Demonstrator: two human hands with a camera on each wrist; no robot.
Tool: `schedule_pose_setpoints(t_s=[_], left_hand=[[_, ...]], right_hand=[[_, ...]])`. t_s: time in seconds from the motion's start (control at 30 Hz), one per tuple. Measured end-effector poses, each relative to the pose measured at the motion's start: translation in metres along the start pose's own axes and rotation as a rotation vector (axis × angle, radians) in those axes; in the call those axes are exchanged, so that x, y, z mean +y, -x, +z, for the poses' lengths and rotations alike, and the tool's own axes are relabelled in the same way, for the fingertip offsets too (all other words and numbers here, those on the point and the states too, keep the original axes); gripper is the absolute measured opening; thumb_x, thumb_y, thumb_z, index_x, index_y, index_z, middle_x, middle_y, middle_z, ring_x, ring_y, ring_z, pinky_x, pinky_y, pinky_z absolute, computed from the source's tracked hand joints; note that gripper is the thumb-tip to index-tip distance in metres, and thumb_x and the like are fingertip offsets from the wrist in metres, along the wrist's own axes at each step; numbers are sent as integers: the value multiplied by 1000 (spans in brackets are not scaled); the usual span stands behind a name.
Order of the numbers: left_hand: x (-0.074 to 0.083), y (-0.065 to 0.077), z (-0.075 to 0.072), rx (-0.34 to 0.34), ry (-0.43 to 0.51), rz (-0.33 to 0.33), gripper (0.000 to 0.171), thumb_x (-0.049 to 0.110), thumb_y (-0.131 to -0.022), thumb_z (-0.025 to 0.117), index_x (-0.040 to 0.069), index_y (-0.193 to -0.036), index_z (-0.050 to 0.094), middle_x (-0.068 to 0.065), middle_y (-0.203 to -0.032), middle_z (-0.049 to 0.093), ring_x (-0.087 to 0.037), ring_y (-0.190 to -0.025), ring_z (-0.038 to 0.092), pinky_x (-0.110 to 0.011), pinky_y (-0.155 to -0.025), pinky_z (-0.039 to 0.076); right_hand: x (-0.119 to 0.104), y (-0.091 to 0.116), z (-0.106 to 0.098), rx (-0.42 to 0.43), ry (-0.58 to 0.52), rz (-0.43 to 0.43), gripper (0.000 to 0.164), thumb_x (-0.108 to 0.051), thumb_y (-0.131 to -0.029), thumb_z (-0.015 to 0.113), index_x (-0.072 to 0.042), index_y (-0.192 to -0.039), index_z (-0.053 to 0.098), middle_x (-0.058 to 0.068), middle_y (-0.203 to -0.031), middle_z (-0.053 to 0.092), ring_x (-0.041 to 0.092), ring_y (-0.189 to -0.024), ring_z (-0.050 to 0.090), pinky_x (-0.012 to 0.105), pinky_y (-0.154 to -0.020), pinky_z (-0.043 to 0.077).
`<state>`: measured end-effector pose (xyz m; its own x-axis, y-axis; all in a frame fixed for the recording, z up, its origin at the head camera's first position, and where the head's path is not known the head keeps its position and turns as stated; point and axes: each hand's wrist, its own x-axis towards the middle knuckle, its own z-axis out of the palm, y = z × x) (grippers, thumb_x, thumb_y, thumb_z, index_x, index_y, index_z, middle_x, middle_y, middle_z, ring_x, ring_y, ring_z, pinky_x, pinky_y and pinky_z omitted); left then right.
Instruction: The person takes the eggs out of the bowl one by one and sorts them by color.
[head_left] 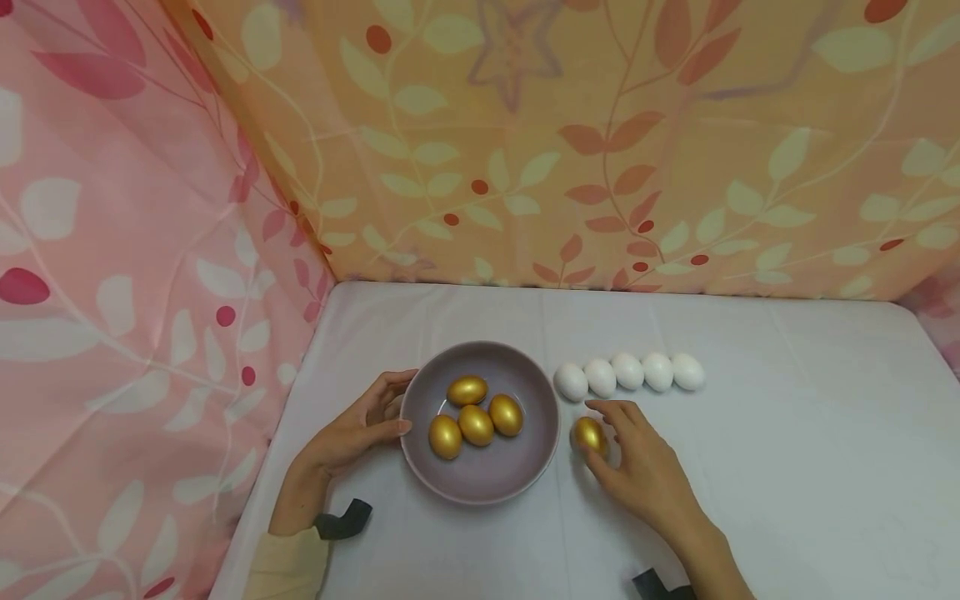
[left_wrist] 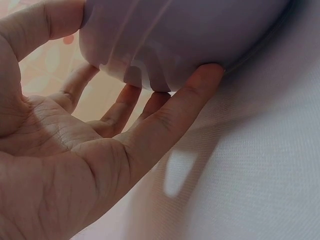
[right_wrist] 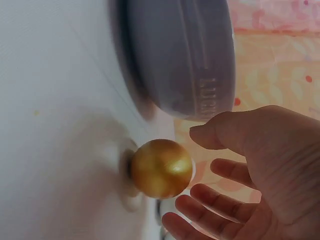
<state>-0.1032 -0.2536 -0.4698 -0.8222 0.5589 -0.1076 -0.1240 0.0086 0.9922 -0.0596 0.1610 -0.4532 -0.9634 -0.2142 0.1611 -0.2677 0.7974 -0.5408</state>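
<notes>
A purple-grey bowl (head_left: 480,487) stands on the white-covered table with several golden eggs (head_left: 476,425) lying in it. My left hand (head_left: 363,421) grips the bowl's left side, thumb at the rim; in the left wrist view its fingers (left_wrist: 165,122) press against the outer wall. To the right of the bowl, one more golden egg (head_left: 588,435) rests on the cloth. Around that egg my right hand (head_left: 641,458) is spread, thumb on the near side and fingers beyond it. The right wrist view shows a gap between this golden egg (right_wrist: 162,168) and the fingertips (right_wrist: 202,137).
Just beyond the right hand, several white eggs (head_left: 627,372) form a row running right from the bowl. Patterned cloth walls stand behind the table (head_left: 825,450) and at its left. Dark straps (head_left: 345,518) sit at both wrists.
</notes>
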Motion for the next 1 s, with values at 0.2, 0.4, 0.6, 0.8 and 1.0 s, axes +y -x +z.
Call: schedule_pose_setpoints(t_s=[0.2,0.4,0.6,0.8,1.0], left_hand=[[0,0,0,2,-5,3,68,4,-97,61,12,-154,26,-15,-162,29,-22,-145,38,-32,-103,49],[1,1,0,7,-4,-5,68,4,-96,61,13,-154,27,-14,-162,29,-26,-146,38,-33,-102,49],[3,1,2,-13,2,25,67,4,-97,61,8,-154,26,-18,-162,29,-25,-145,39,-30,-104,48],[1,0,1,-28,8,41,65,2,-98,59,8,-154,25,-16,-162,29,-21,-144,41,-31,-103,49],[-2,0,-1,-29,-1,49,65,1,-98,59,9,-154,26,-16,-162,29,-23,-145,40,-31,-104,48]], right_hand=[[-8,-6,-6,22,-5,-50,55,-25,-85,79,-18,-135,58,1,-129,59,24,-108,65,46,-83,55],[-18,-17,-12,58,-31,-136,51,-20,-86,78,-15,-132,60,0,-126,59,21,-109,62,43,-88,53],[-30,-31,-18,75,-42,-242,49,-18,-85,79,-16,-131,61,-1,-125,60,17,-115,60,41,-93,53],[-48,-50,-27,-10,-29,-333,47,-21,-87,77,-16,-131,60,0,-125,59,17,-108,60,33,-83,54],[-71,-71,-34,-66,5,-454,45,-25,-89,75,-14,-131,60,3,-126,59,18,-110,62,36,-91,53]])
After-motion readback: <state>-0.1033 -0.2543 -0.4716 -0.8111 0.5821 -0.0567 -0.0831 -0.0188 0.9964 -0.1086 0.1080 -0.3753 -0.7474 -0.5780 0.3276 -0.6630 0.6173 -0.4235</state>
